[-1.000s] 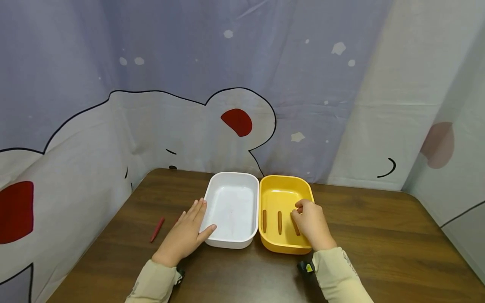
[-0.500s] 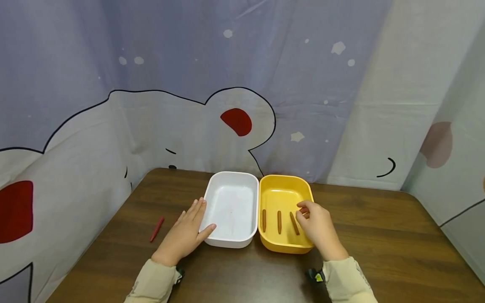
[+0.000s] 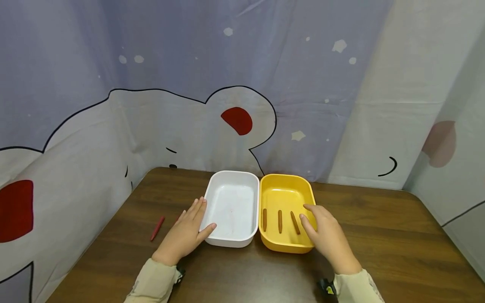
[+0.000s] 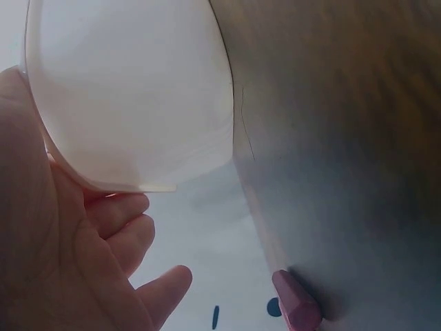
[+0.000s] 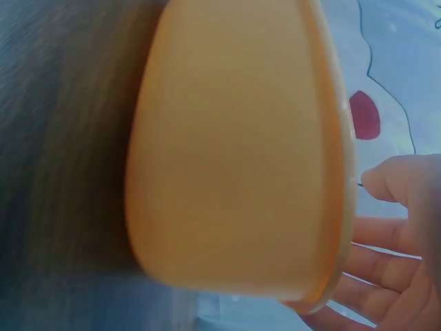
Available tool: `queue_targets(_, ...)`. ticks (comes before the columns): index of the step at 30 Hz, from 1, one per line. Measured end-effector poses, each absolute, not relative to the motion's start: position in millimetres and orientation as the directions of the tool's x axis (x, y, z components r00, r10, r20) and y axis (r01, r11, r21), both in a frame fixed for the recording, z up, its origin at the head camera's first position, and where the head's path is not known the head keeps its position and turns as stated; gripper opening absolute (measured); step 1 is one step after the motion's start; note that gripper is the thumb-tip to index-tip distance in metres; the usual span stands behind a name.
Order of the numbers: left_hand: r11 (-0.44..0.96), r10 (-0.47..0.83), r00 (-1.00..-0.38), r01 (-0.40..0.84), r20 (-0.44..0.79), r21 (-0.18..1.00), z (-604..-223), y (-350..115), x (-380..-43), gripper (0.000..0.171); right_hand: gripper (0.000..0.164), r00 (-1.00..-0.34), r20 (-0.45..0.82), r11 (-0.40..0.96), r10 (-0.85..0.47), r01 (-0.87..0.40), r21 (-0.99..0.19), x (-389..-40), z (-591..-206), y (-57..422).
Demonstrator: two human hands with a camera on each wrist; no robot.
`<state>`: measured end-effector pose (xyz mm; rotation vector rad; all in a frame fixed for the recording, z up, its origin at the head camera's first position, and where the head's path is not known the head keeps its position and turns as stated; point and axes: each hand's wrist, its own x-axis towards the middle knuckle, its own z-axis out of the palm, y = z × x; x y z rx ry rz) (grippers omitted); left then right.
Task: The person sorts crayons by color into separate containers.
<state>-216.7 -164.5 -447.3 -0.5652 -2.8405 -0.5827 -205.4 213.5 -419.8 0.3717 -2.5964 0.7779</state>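
My left hand [image 3: 183, 235] rests on the left rim of a white plastic tub [image 3: 232, 210], its fingers straight. In the left wrist view the tub's outer wall [image 4: 138, 89] stands beside that hand. A yellow tub [image 3: 287, 189] sits against the white one. Inside it lie a brown crayon-like stick [image 3: 265, 220] by the left wall, another stick [image 3: 280, 221] in the middle and a slanted stick [image 3: 295, 222] on the right. My right hand [image 3: 329, 233] is over the yellow tub's right rim, fingers spread, holding nothing.
A red crayon-like stick [image 3: 157, 228] lies on the wooden table [image 3: 379, 235] left of my left hand. A bit of another red piece shows behind that hand, mostly hidden. A printed curtain [image 3: 303, 84] hangs behind the table's back edge.
My right hand has let go of the slanted stick, drawn back to the right toward the tub's rim and spread its fingers. The left hand and both tubs have kept their places.
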Motion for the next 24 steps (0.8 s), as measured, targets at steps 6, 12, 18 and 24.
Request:
queue_targets(6,0.846,0.335,-0.905,0.411,0.261,0.339,-446,-162,-217,0.079,0.051,-0.904,0.398,0.854,-0.154,-0.324,-0.407,-203,-426,222)
queue_targets(12,0.846,0.334,-0.904,0.412,0.266,0.338,-446,-162,-217,0.079,0.067,-0.922,0.328,0.875,-0.207,-0.325,-0.359,-204,-427,229)
queue_targets(18,0.851,0.327,-0.910,0.400,0.254,0.339,-448,-164,-218,0.080,0.075,-0.945,0.247,0.887,-0.215,-0.294,-0.356,-203,-429,233)
queue_targets(24,0.852,0.327,-0.909,0.402,0.260,0.335,-448,-164,-218,0.079,0.080,-0.959,0.190,0.888,-0.210,-0.268,-0.374,-204,-432,237)
